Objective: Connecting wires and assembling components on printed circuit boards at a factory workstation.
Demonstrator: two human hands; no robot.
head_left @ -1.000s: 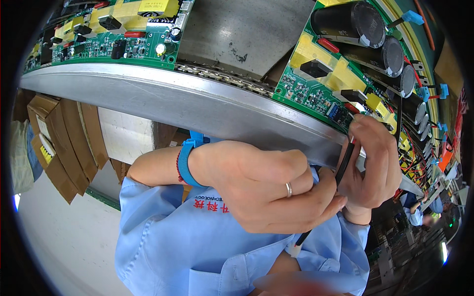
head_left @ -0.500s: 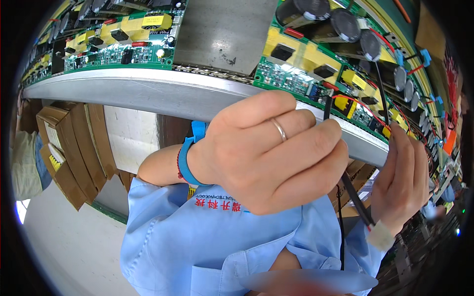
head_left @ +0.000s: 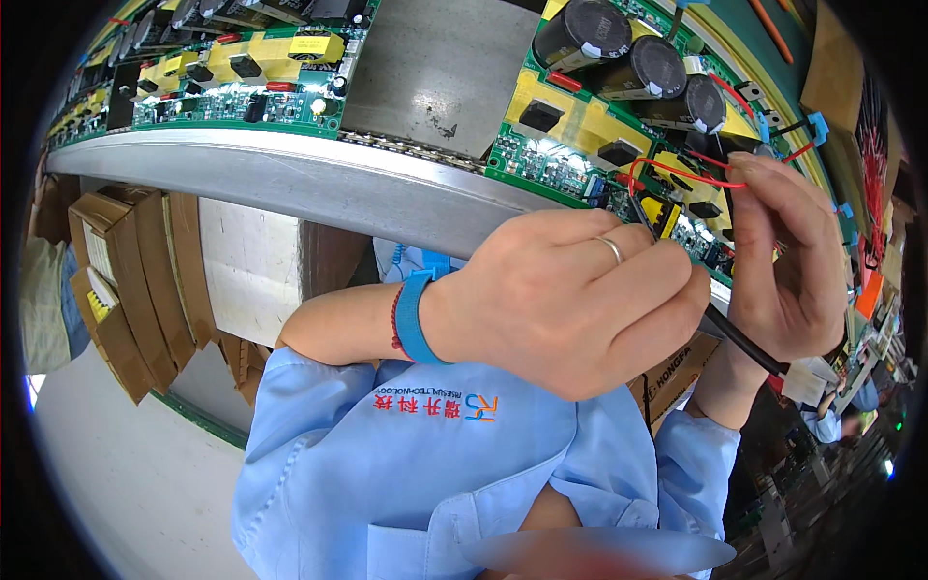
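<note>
Far to the left of both hands, folded cardboard boxes are standing, one of them showing a pale label. Above and left of the left hand, a green circuit board is resting beyond a metal rail, its yellow block carrying dark print too small to make out. A blue wristband is circling the left wrist. Below that wrist, the person is wearing a light blue shirt, its chest showing red characters, smaller dark lettering and an orange-and-blue logo, all appearing upside down. The left hand, wearing a silver ring, is curling its fingers tightly around a black-sleeved cable. From the cable's upper end, just beyond the left fingers, a red wire is looping across to the right hand, which is pinching it narrowly between thumb and forefinger. Above and between the hands, a second green board is lying, bearing black capacitors with pale print. Below and between the hands, a brown carton is showing bold black lettering, partly hidden. The cable's lower end is carrying a white connector, sitting just beside the right wrist. Beyond the right hand, a bundle of red wires is hanging
</note>
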